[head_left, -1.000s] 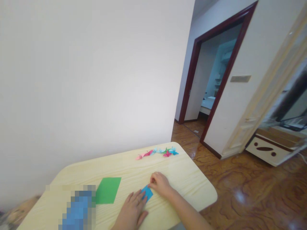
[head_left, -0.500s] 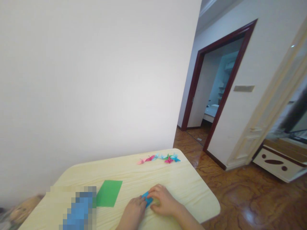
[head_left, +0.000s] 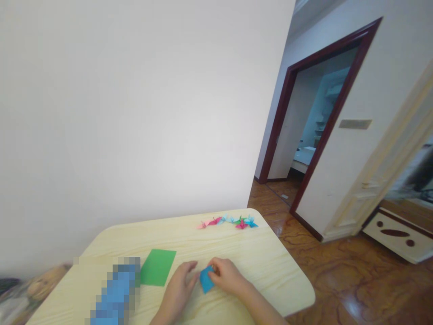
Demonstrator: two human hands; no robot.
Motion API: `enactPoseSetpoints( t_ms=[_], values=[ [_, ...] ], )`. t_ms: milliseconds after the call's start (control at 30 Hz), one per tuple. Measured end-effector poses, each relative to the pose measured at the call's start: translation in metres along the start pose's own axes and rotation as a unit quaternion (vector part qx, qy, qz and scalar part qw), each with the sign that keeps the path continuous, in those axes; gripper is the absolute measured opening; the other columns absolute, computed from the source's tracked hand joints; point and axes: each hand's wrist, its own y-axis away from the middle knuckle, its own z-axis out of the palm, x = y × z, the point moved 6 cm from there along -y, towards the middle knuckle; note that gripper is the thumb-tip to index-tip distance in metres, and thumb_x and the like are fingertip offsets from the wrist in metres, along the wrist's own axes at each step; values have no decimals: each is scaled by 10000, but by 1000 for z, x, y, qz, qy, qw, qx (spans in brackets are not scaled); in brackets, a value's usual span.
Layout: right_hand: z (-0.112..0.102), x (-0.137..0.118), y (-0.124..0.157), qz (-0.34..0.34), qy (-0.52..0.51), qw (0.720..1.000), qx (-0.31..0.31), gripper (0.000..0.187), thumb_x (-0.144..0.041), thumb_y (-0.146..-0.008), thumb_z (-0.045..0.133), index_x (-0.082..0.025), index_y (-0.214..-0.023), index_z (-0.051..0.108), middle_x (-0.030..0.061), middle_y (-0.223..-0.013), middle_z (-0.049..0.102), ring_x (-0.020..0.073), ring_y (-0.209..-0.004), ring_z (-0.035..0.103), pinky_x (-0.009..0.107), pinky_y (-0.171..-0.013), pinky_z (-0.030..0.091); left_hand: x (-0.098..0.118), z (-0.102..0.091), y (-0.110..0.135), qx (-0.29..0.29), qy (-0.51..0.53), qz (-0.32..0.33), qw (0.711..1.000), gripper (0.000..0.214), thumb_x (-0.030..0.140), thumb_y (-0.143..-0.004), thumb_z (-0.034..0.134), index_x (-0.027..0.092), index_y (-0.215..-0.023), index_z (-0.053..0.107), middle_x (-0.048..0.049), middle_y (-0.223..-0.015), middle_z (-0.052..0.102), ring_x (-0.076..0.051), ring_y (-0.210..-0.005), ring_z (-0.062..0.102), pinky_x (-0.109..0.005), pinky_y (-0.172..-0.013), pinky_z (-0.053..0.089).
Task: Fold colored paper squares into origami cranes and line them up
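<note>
A small folded piece of blue paper point(head_left: 206, 280) is between my hands, over the near part of the table. My right hand point(head_left: 228, 276) pinches its upper right edge between thumb and fingers. Just left of the paper is my left hand point(head_left: 180, 285), thumb and fingers apart; its fingertips come close to the paper's left edge, and I cannot tell if they touch it. Left of my hands lies a flat green sheet of paper point(head_left: 158, 267).
Several small folded paper figures point(head_left: 241, 223) in pink, red, green and blue stand in a row along the far edge of the pale wooden table point(head_left: 270, 266). A blurred-out blue item point(head_left: 115, 295) lies at the left. Behind the table rises a white wall point(head_left: 152, 113).
My left hand has let go of the blue paper and moved left, its fingers opening. The paper now shows more of its face, held by my right hand. The view has shifted slightly.
</note>
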Motion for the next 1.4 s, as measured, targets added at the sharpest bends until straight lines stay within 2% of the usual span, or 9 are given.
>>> enactPoseSetpoints(
  t_ms=[67,133,267,433,600,767,967,1167,1400],
  values=[
    [-1,0,0,5,10,1000,-2,201,-194,-743,537,-206,-931,608,-21,-663,642,124,-593,566,186,-535,357,3,7,8,6,-26,16,1000,245,219,-815,459,179,-972,644,-97,-996,679,-234,-951,606,-378,-850,448],
    [-3,-2,1,7,21,1000,0,215,-196,-736,546,-210,-944,600,-11,-698,645,139,-639,573,202,-579,371,10,17,18,-12,-89,71,993,238,197,-826,455,231,-940,662,-68,-985,685,-222,-918,617,-379,-822,459],
    [-6,-5,3,-3,39,999,8,170,-205,-712,575,-188,-878,611,38,-848,630,183,-824,552,249,-718,385,15,34,34,-43,-197,128,971,269,261,-817,528,259,-1071,614,-48,-1088,672,-243,-1000,601,-415,-844,458],
    [-8,-1,1,-13,21,999,36,154,-175,-718,573,-176,-868,606,43,-890,606,174,-869,526,247,-767,384,12,37,38,-57,-252,128,957,323,297,-821,535,264,-1140,565,-43,-1196,617,-242,-1072,562,-406,-884,440],
    [-9,8,-2,-1,4,999,50,124,-145,-734,560,-188,-835,620,24,-804,628,162,-794,549,242,-725,393,14,35,34,-73,-251,112,959,336,313,-832,511,255,-1161,546,-42,-1255,572,-246,-1099,534,-412,-901,425],
    [-11,18,-5,31,-1,998,58,198,-171,-685,627,-190,-882,608,8,-761,638,160,-752,566,241,-698,402,13,36,32,-84,-246,100,960,366,314,-844,483,250,-1203,517,-47,-1268,560,-239,-1120,515,-417,-924,406],
    [-8,25,-9,56,-12,997,58,130,-185,-641,667,-174,-768,642,20,-741,655,154,-694,585,227,-625,421,11,36,33,-78,-252,103,959,382,309,-832,498,257,-1210,508,-45,-1309,520,-247,-1136,501,-420,-922,404],
    [-4,22,-9,11,-27,999,40,151,-139,-686,645,-175,-829,673,11,-689,670,131,-622,598,205,-576,433,13,35,34,-53,-249,120,960,386,288,-814,519,244,-1197,513,-50,-1284,544,-238,-1122,505,-405,-923,402],
    [-10,11,0,-102,-7,995,14,112,-170,-757,631,-237,-809,704,-1,-835,703,142,-825,595,248,-797,402,12,36,35,-38,-247,133,959,395,302,-827,501,249,-1218,493,-48,-1281,546,-229,-1114,509,-389,-923,400]
  ],
)
